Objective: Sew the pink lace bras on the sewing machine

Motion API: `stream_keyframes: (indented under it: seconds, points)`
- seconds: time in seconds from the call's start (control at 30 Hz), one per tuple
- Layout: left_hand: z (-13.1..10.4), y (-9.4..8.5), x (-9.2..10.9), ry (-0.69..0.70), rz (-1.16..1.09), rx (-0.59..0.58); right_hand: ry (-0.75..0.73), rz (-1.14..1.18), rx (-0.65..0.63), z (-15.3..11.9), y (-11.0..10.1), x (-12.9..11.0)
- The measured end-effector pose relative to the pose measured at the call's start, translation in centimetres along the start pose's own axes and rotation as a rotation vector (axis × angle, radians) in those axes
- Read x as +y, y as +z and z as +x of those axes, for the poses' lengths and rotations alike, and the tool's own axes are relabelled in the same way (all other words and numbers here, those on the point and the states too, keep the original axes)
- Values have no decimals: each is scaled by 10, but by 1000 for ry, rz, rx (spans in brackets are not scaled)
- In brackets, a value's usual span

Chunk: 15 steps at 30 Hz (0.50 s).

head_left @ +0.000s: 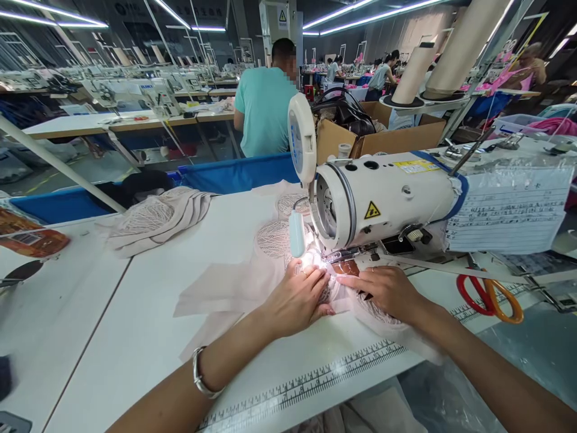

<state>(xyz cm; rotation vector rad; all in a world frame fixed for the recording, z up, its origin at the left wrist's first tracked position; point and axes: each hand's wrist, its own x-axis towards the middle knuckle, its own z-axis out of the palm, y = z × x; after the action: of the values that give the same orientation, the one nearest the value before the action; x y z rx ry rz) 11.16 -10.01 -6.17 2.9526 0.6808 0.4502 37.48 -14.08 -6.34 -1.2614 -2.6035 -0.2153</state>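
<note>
Pale pink lace fabric [273, 239] lies under the needle area of a white sewing machine [383, 195], lit by a small lamp [296, 233]. My left hand [300, 297] rests on the fabric just left of the needle, fingers stretched out and pressing it down. To the right of the needle, my right hand [385, 291] lies on the lace with its index finger extended toward the presser foot. A small dark pointed shape shows beneath its fingers; I cannot make out what it is. The needle tip is lost in the glare.
A stack of lace pieces [157, 219] lies on the left of the white table [103, 355]. Red and orange-handled scissors [491, 294] sit at the right. A printed ruler [315, 382] runs along the front edge. Behind are a blue cloth trough [238, 172], a cardboard box [401, 138] and a seated person [264, 108].
</note>
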Motion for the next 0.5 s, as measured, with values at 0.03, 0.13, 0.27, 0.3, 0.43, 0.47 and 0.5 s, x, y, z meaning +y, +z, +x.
stream_keyframes:
  seconds: [0.03,0.13,0.27,0.3,0.43,0.47,0.5]
  points:
    - [0,0,0,-1,-6,2,-19,4,9,0,0,0]
    - [-1,0,-1,3,1,5,-14,14,-2,2,-1,1]
    - [-1,1,-1,5,8,5,27,24,-46,7,-3,0]
    - [0,1,-1,4,2,5,37,31,-54,9,-4,0]
    - [0,0,-1,-5,-15,15,52,77,-73,14,-4,0]
    - [0,-1,-1,-8,-18,16,51,84,-74,14,-4,0]
    - [0,-1,-1,-10,-23,14,50,88,-73,15,-4,1]
